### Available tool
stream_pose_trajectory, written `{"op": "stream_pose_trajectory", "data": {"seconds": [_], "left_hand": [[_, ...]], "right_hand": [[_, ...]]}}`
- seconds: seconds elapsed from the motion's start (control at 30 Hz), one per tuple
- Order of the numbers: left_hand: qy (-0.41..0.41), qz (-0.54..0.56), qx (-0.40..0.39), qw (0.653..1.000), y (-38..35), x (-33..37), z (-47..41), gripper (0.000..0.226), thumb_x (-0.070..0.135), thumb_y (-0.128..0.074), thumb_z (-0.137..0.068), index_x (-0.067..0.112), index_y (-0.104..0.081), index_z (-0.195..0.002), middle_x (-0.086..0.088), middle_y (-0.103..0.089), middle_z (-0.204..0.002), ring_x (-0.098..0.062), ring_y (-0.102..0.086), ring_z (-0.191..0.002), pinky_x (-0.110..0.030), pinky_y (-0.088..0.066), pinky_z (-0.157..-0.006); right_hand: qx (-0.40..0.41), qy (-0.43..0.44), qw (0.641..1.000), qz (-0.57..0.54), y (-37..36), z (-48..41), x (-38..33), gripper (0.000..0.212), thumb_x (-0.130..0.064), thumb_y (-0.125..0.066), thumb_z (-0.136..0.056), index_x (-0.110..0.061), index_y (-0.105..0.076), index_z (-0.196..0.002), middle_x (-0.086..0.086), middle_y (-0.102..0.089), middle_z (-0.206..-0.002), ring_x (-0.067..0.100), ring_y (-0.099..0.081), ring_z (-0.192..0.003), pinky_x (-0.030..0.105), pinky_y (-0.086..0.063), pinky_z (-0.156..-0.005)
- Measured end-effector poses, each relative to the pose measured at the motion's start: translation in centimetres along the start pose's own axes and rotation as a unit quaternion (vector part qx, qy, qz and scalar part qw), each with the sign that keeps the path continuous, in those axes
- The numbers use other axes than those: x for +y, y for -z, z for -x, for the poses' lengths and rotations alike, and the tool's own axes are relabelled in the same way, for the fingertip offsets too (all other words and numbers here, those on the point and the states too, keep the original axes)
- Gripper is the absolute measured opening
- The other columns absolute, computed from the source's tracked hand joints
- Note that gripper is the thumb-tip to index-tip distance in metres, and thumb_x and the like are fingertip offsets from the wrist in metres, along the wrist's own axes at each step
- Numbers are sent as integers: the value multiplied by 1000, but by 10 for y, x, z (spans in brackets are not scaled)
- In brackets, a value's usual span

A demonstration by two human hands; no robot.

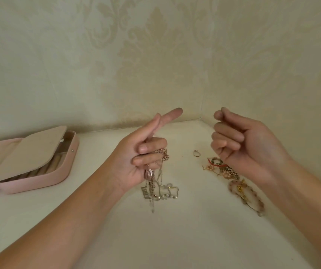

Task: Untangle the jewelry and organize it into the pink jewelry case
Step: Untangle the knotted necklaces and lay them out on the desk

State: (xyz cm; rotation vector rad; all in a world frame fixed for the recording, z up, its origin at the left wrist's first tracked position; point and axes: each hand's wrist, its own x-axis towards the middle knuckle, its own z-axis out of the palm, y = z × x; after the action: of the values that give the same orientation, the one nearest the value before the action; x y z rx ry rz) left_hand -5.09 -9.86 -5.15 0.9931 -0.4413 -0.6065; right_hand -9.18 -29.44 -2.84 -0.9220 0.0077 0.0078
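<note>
While the tangle of chains (155,183) hangs from the left hand (144,152), its lower end trailing on the table (175,239), the knot looks unsolved: strands run together, long axis near upright, loose ends down. The lower fingers curl round the chains, forefinger stretched out. The right hand (239,140) is raised well apart, fingers curled; whether it pinches a fine strand I cannot tell. A ring (196,153) and a heap of bracelets (225,169) lie unsorted. The pink case (39,183) sits open at left, and no piece shows inside it.
</note>
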Motion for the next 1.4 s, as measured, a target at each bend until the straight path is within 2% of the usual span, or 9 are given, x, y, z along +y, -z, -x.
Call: {"op": "stream_pose_trajectory", "data": {"seconds": [0.2, 0.33, 0.47, 0.67, 0.83, 0.97, 1.13, 1.23, 1.4], "left_hand": [[88, -33, -73, 993, 1, -1, 0, 40, 46, -42, -91, 26, -72, -109, 14, -30, -34, 4, -25, -22, -13, -20, -30], [159, -2, -179, 971, 9, 0, -3, 48, 52, -44, -92, 19, -65, -120, 10, -44, -36, 0, -31, -24, -14, -9, -32], [186, -7, -258, 948, 16, 5, -6, 49, 51, -43, -95, 14, -61, -122, 5, -57, -47, -3, -34, -27, -11, -30, -31], [204, -17, -277, 939, 17, 2, -2, 42, 43, -37, -100, 11, -61, -88, 3, -58, -52, 0, -54, -40, -11, -39, -36], [154, -78, -246, 954, 18, 7, 2, 25, 37, -53, -94, 21, -64, -78, 8, -60, -58, -1, -54, -47, -13, -46, -48], [100, -136, -158, 973, 28, 11, 3, 23, 40, -66, -84, 22, -65, -71, 1, -67, -78, -15, -64, -78, -26, -53, -74], [69, -265, -33, 961, 29, 7, -4, 30, 33, -59, -87, 23, -65, -60, 0, -72, -92, -16, -64, -104, -34, -46, -96], [7, -125, 17, 992, 22, 8, -2, 33, 25, -60, -86, 19, -61, -53, 4, -52, -49, -15, -67, -68, -31, -55, -83], [102, -95, -6, 990, 22, 19, 4, 19, 37, -66, -76, 21, -66, -67, 11, -29, -45, 2, -27, -29, -9, -18, -24]], "right_hand": [[-114, -19, 909, 400, 6, 2, 10, 32, -32, -67, -79, -8, -72, -100, 2, -72, -96, 14, -67, -89, 22, -54, -86], [-236, -133, 888, 371, 0, 3, 31, 46, -30, -64, -85, -7, -62, -125, 6, -64, -127, 11, -62, -104, 29, -45, -102], [-224, -147, 929, 254, -3, 3, 36, 46, -10, -67, -81, 7, -56, -122, 14, -62, -109, 5, -62, -71, 25, -53, -88], [-246, -139, 929, 238, -8, 6, 38, 16, -8, -70, -78, -22, -73, -70, 2, -60, -88, 10, -51, -76, 18, -53, -77], [-253, -139, 934, 211, -4, 2, 38, 17, -15, -68, -81, -6, -63, -94, 26, -49, -114, 30, -45, -106, 28, -43, -85], [-148, -84, 980, 99, -4, 2, 21, 13, -10, -53, -84, -11, -48, -72, 2, -48, -61, 18, -53, -66, 29, -52, -75], [-29, -25, 933, 358, 1, 2, 8, 15, 7, -58, -84, -7, -56, -89, -3, -33, -48, 12, -35, -42, 23, -43, -48], [58, 54, 866, 494, 7, -1, 13, 15, -2, -59, -89, -12, -68, -95, -4, -41, -49, 11, -50, -40, 33, -52, -61], [92, 3, 961, 259, 16, -7, 8, 30, -21, -46, -101, -5, -66, -85, 5, -67, -65, 18, -68, -67, 29, -54, -69]]}}
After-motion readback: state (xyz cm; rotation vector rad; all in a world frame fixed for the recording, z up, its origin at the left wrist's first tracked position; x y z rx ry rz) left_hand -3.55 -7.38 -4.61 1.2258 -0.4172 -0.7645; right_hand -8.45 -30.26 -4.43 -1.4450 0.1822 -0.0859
